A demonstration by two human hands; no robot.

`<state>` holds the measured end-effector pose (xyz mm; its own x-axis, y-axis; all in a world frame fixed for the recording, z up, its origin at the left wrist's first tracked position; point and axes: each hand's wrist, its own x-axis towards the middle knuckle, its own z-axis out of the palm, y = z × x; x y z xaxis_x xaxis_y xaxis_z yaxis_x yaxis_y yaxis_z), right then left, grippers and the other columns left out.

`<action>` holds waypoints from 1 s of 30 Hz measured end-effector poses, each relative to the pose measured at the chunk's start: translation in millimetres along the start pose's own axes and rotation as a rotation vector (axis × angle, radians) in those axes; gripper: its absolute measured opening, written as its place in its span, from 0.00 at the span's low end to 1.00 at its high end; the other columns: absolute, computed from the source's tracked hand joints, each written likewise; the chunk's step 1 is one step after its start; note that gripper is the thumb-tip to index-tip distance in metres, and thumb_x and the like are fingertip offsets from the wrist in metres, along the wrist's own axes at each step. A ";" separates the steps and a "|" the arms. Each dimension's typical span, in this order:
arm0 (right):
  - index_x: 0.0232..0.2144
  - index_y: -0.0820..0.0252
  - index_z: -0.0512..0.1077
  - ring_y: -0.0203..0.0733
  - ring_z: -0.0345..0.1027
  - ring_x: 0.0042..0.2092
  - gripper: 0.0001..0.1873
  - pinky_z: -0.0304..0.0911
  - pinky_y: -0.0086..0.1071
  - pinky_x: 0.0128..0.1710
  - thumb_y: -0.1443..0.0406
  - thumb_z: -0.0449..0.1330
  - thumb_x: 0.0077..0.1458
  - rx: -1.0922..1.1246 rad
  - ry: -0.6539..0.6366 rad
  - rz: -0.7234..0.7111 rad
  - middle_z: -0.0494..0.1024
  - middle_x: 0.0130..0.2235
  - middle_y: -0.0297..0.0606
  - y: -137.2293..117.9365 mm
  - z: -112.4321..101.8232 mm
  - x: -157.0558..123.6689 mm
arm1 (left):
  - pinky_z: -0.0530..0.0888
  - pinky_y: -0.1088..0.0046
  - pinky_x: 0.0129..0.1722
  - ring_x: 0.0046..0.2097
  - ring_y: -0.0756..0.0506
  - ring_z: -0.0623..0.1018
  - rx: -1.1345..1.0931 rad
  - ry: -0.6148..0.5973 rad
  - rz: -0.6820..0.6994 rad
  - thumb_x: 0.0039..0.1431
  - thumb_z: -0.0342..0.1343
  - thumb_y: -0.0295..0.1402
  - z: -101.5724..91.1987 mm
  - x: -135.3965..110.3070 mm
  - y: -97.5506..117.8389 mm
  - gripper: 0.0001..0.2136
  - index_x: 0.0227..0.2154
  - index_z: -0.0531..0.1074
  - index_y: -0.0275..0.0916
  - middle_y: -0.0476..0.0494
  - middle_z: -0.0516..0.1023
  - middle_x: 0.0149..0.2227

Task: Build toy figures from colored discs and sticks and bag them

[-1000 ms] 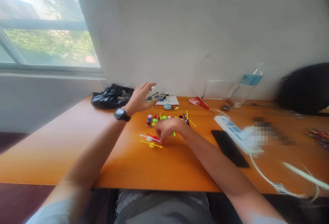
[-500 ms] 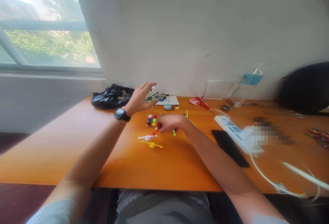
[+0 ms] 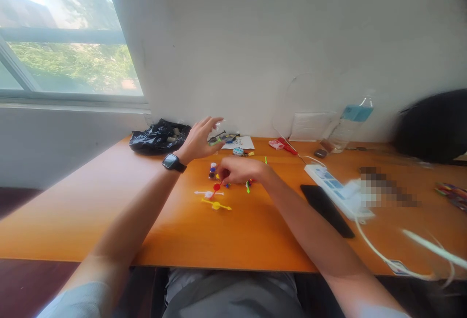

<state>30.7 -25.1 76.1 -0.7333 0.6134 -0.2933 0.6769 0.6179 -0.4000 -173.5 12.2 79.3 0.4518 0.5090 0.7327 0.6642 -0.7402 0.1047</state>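
My right hand (image 3: 239,169) is closed in a pinch on a small red stick piece (image 3: 216,188) and lifts it just above the orange table (image 3: 109,201). A white stick piece (image 3: 208,193) and a yellow one (image 3: 216,205) lie right below it. Several small coloured caps and sticks (image 3: 212,170) are scattered under and behind that hand. My left hand (image 3: 200,139), with a black watch on the wrist, is raised farther back with curled fingers around a small clear object holding coloured bits (image 3: 219,135).
A black plastic bag (image 3: 158,135) lies at the back left by the wall. A white sheet (image 3: 239,142), a red tool (image 3: 286,146), a water bottle (image 3: 348,123), a white power strip (image 3: 330,182), a black phone (image 3: 326,210) and a dark bag (image 3: 432,126) fill the right side.
My right hand moved back from the front pieces and picked up the red stick piece, which now hangs from its fingers. The left hand stayed put.
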 end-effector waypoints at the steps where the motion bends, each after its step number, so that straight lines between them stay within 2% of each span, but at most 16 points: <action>1: 0.30 0.59 0.76 0.38 0.73 0.33 0.04 0.58 0.28 0.28 0.64 0.65 0.54 0.019 0.016 -0.028 0.82 0.34 0.35 0.0 -1.4 -0.8 | 0.72 0.60 0.48 0.48 0.39 0.76 -0.001 0.000 0.001 0.60 0.61 0.46 -0.2 0.0 0.3 0.32 0.65 0.63 0.42 0.40 0.75 0.48; 6: 0.32 0.60 0.78 0.38 0.75 0.35 0.05 0.61 0.27 0.33 0.67 0.61 0.58 0.069 0.164 -0.149 0.83 0.36 0.36 -4.5 -9.9 -10.1 | 0.72 0.60 0.47 0.47 0.39 0.76 -0.013 0.013 0.007 0.60 0.62 0.45 -0.8 0.0 1.0 0.31 0.64 0.64 0.43 0.40 0.75 0.47; 11: 0.34 0.59 0.77 0.35 0.70 0.31 0.08 0.59 0.28 0.31 0.66 0.58 0.61 0.074 0.291 -0.210 0.81 0.34 0.34 -16.3 -23.4 -31.8 | 0.72 0.59 0.47 0.47 0.39 0.76 -0.022 0.029 0.016 0.60 0.62 0.43 -0.2 -0.2 0.3 0.31 0.64 0.64 0.43 0.40 0.75 0.47; 15: 0.37 0.60 0.79 0.36 0.67 0.33 0.10 0.59 0.30 0.33 0.62 0.59 0.63 0.119 0.400 -0.241 0.80 0.34 0.35 -21.3 -38.0 -53.3 | 0.73 0.59 0.47 0.47 0.40 0.76 -0.026 0.025 0.018 0.60 0.62 0.42 -0.4 -0.2 0.8 0.31 0.65 0.64 0.43 0.39 0.75 0.48; 18: 0.40 0.61 0.81 0.38 0.69 0.35 0.14 0.62 0.32 0.35 0.57 0.61 0.63 0.215 0.579 -0.293 0.81 0.35 0.36 -17.1 -48.9 -68.2 | 0.73 0.60 0.47 0.46 0.40 0.76 -0.041 0.009 0.023 0.60 0.62 0.45 -0.9 0.0 2.5 0.31 0.64 0.64 0.42 0.39 0.75 0.48; 20: 0.41 0.60 0.81 0.40 0.70 0.36 0.15 0.64 0.33 0.36 0.55 0.63 0.62 0.262 0.745 -0.299 0.81 0.35 0.38 -11.8 -55.6 -78.3 | 0.73 0.60 0.47 0.45 0.40 0.76 -0.065 0.009 0.027 0.61 0.62 0.48 -1.0 0.8 4.2 0.32 0.64 0.64 0.42 0.39 0.76 0.49; 23: 0.39 0.58 0.82 0.42 0.72 0.37 0.13 0.66 0.35 0.37 0.55 0.65 0.62 0.228 1.056 -0.269 0.82 0.37 0.39 -4.5 -64.0 -93.0 | 0.73 0.60 0.48 0.45 0.40 0.76 -0.147 0.048 0.032 0.62 0.61 0.50 -1.3 3.2 8.1 0.32 0.64 0.64 0.43 0.38 0.76 0.51; 25: 0.39 0.56 0.83 0.42 0.72 0.37 0.11 0.66 0.35 0.37 0.56 0.66 0.62 0.163 1.213 -0.256 0.82 0.37 0.39 -2.7 -67.4 -100.6 | 0.73 0.61 0.48 0.46 0.40 0.76 -0.206 0.078 0.046 0.62 0.61 0.50 -2.1 5.5 12.1 0.31 0.64 0.64 0.42 0.38 0.76 0.52; 27: 0.39 0.56 0.83 0.41 0.71 0.36 0.09 0.65 0.35 0.36 0.58 0.66 0.63 0.089 1.261 -0.251 0.82 0.37 0.39 -4.3 -68.6 -105.0 | 0.73 0.61 0.49 0.46 0.41 0.76 -0.239 0.089 0.060 0.62 0.62 0.50 -3.6 7.5 17.3 0.31 0.64 0.64 0.42 0.38 0.76 0.52; 30: 0.38 0.56 0.84 0.41 0.68 0.34 0.08 0.62 0.35 0.33 0.59 0.65 0.63 -0.005 1.196 -0.246 0.81 0.36 0.39 -11.3 -66.7 -104.6 | 0.73 0.62 0.49 0.46 0.41 0.77 -0.266 0.086 0.072 0.62 0.63 0.49 -5.8 8.8 26.3 0.31 0.63 0.65 0.42 0.38 0.77 0.52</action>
<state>104.0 -63.5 169.2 -0.3220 0.5435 0.7752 0.5303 0.7818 -0.3279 -155.5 -5.3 92.4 0.4325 0.4207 0.7975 0.4480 -0.8679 0.2149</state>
